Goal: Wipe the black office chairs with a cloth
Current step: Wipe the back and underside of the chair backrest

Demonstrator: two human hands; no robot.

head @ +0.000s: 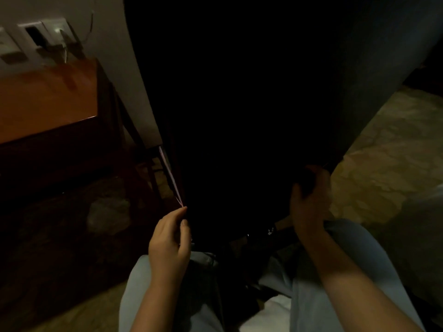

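The back of a black office chair [239, 104] fills the middle of the view, very dark. A thin pale strip, seemingly the cloth's edge [170, 174], runs down the chair's left side. My left hand [169, 243] pinches the lower end of that strip between thumb and forefinger. At the lower right corner of the chair back, my right hand [309, 204] has its fingers curled round a dark edge. Whether cloth lies under that hand is hidden in the dark.
A wooden desk [48, 101] stands at the left, against a wall with sockets and a plugged-in cable [57, 37]. Pale stone-patterned floor [388, 159] shows at the right. My knees in light jeans [354, 255] are close below the chair.
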